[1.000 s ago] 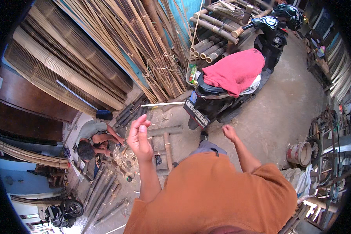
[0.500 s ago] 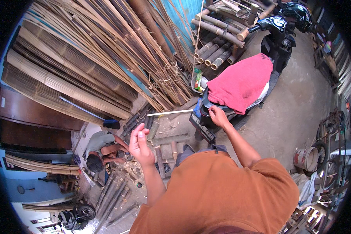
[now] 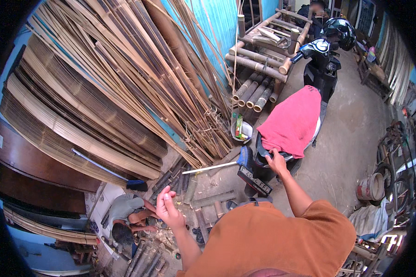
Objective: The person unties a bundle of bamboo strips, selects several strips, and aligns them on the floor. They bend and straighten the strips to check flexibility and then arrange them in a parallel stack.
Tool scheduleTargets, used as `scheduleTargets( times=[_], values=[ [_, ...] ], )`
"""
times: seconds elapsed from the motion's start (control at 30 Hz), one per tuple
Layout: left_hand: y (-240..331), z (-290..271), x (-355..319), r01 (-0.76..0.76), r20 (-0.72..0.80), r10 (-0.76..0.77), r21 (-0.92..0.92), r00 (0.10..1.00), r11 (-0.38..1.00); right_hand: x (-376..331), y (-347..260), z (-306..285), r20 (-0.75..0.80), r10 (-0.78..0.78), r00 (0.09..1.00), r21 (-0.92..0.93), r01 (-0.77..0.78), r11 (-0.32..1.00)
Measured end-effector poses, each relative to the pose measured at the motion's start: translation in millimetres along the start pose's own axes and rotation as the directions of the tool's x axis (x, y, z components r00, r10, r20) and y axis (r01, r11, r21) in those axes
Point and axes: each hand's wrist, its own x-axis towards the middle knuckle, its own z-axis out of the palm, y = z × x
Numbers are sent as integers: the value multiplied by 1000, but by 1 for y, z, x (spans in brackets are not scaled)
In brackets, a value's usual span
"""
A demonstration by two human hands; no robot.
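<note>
My right hand (image 3: 275,162) is at the tail of a parked motor scooter (image 3: 320,76), its fingers closed round the rear grab rail (image 3: 262,150) behind the seat. A pink cloth (image 3: 293,121) covers the seat, its lower edge close to my fingers. My left hand (image 3: 169,210) is raised in the air to the left of my body, fingers curled and thumb against them. Nothing shows in it. Close by the scooter's tail, a broom with a white handle (image 3: 210,168) and blue bristles (image 3: 246,157) lies low.
A co-worker (image 3: 125,214) crouches at lower left among bamboo poles (image 3: 145,261) and shavings. Bamboo strips (image 3: 171,92) and rolled blinds (image 3: 78,111) lean along the left wall. A bamboo frame (image 3: 259,62) stands beyond the scooter. A bucket (image 3: 370,186) and wheels stand at right.
The view has tilted up, so the scene sits lower and another person shows at the far end. My right hand stays at the scooter's tail; my left hand stays raised and curled.
</note>
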Motion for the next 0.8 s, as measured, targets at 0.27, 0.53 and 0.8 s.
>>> scheduleTargets(
  times=[0.27, 0.53, 0.8],
  values=[
    [-15, -43, 30, -61, 18, 59, 145, 998, 988, 3, 11, 24, -53, 14, 998, -177, -23, 984],
    [-25, -76, 32, -23, -49, 23, 2, 999, 1000, 11, -12, 20, -33, 97, 995, -309, -102, 946],
    [-35, -90, 58, -3, -115, 4, 3, 993, 1000, 19, -19, 24, -33, 135, 990, -301, -138, 943]
  ],
)
